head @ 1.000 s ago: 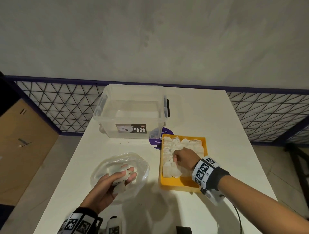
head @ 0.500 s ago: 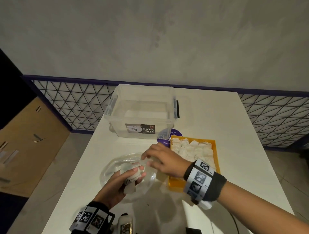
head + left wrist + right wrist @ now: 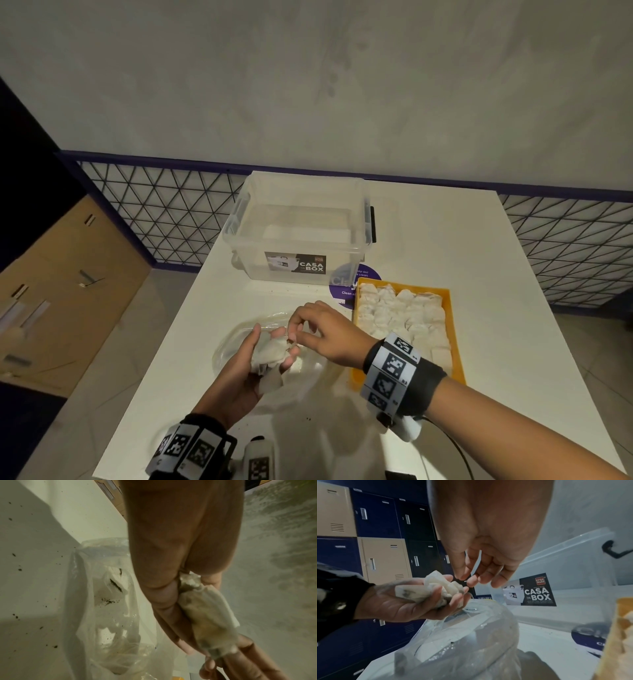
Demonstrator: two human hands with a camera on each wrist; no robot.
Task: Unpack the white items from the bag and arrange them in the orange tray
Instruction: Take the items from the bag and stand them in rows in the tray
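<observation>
Head view: my left hand (image 3: 239,370) cups a clump of white items (image 3: 270,353) above the bag (image 3: 308,370); my right hand (image 3: 325,332) reaches in, fingers part-curled, holding nothing I can see. The orange tray (image 3: 452,325) beside it is nearly full. Left wrist view: more white pieces lie in the bag. Right wrist view: the right fingertips (image 3: 471,582) hover just short of the clump. Next, I judge, pinch one piece free and carry it to the tray.

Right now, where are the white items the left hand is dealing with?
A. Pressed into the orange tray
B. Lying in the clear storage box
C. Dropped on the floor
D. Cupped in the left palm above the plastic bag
D: the left hand cups the white items above the plastic bag.
</observation>
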